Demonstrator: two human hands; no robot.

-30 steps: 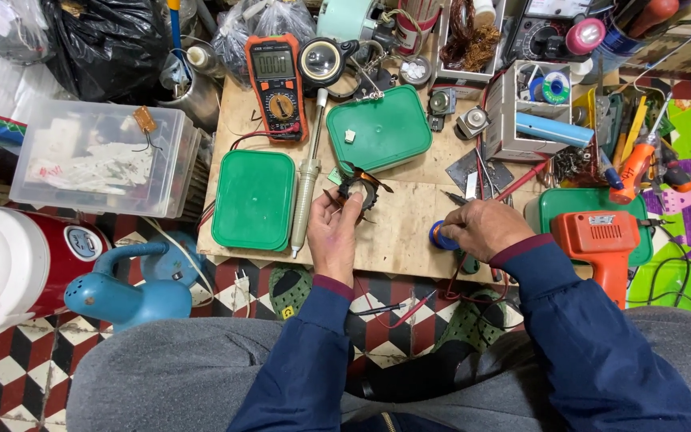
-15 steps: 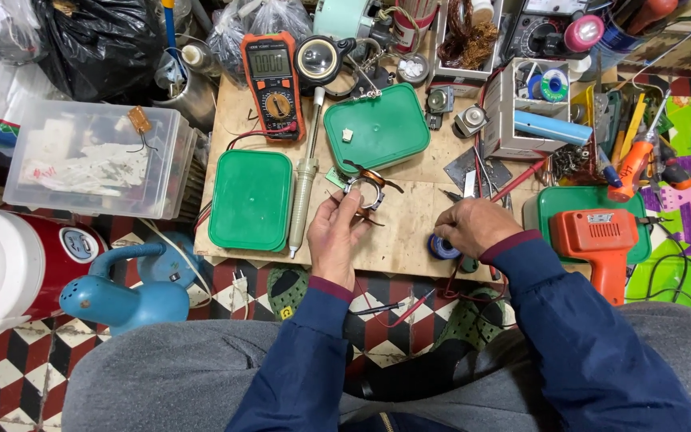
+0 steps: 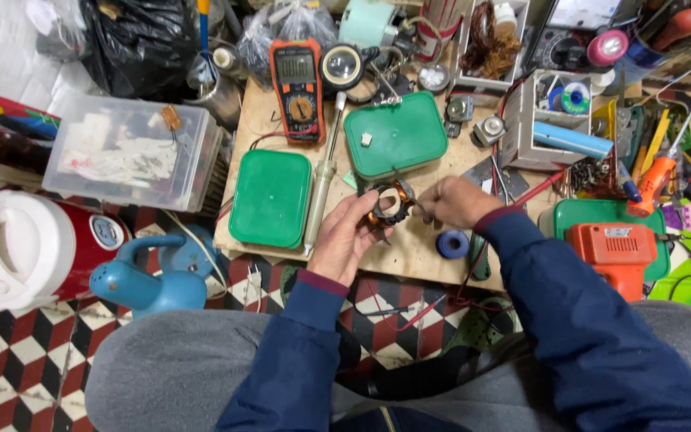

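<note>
My left hand [image 3: 349,238] holds a small motor coil [image 3: 387,205] wound with copper wire, just above the wooden board [image 3: 417,248]. My right hand [image 3: 456,202] is at the coil's right side, fingers pinched on its edge or a wire end. A blue roll of tape [image 3: 452,243] lies on the board just below my right hand. Both dark blue sleeves reach in from the bottom.
Two green lids [image 3: 271,198] [image 3: 397,133], a long screwdriver [image 3: 323,188] and an orange multimeter [image 3: 298,90] lie on the board. An orange drill [image 3: 621,250] sits right, a clear plastic box [image 3: 129,152] left, a blue kettle-like object [image 3: 153,276] and a white-red appliance [image 3: 25,244] on the checkered floor.
My right hand has left the blue tape roll and moved up-left to the coil. My left hand still holds the coil, now slightly higher and turned.
</note>
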